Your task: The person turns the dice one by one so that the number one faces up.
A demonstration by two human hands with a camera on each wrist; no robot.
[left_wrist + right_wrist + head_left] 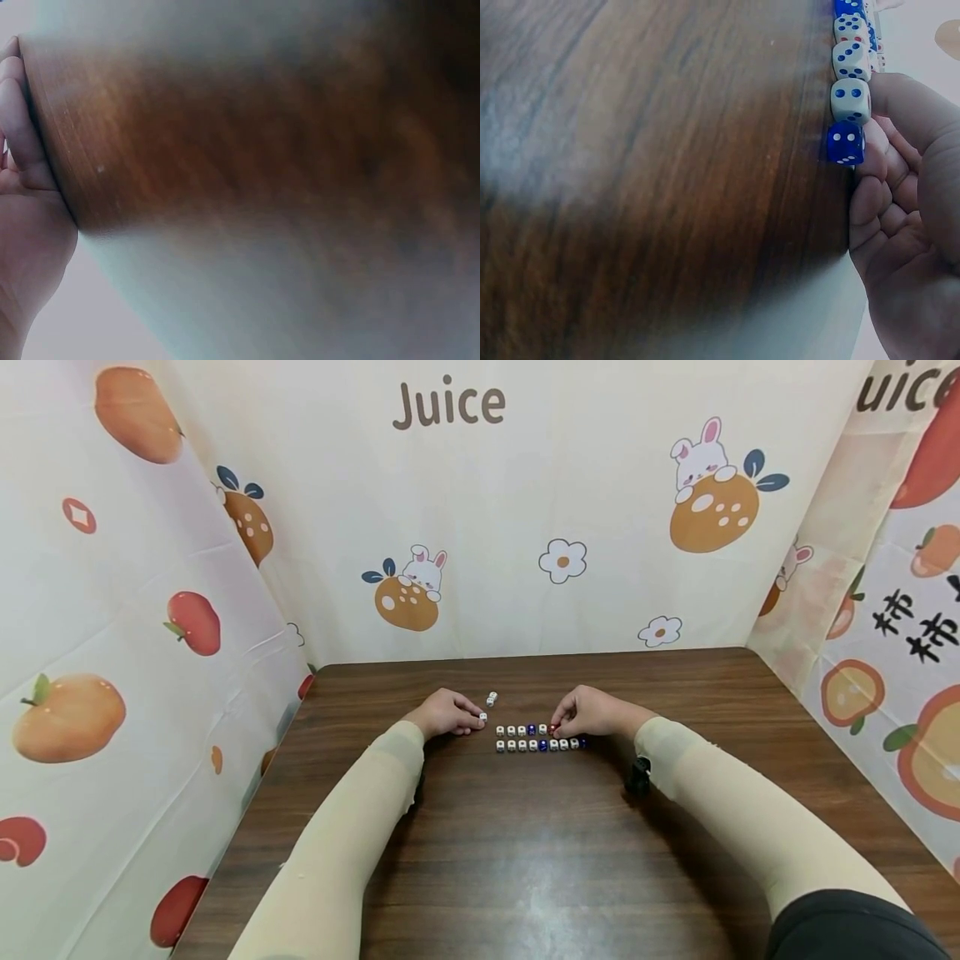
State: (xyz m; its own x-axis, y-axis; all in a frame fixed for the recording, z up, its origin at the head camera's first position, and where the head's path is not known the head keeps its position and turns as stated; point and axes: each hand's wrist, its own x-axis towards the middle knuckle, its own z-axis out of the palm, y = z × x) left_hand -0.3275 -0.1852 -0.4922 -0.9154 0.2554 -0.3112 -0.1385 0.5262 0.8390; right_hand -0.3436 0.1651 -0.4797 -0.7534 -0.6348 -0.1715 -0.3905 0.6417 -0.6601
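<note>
In the head view, two rows of small dice lie on the table, mostly white with a few blue. The front row [522,746] is the longer one; the back row [511,731] runs behind it. My right hand [591,712] pinches a red die [554,728] at the right end of the back row. My left hand [448,713] holds a white die [483,717] at its fingertips, left of the rows. In the right wrist view, a blue die [846,144] ends the front row beside my right hand [907,195]. The left wrist view shows part of my left hand [30,202], its die hidden.
Loose white dice [491,699] lie just beyond my left fingertips. The brown wooden table [510,852] spreads toward me. Fruit-printed cloth [480,510] hangs behind the table's far edge and along both sides.
</note>
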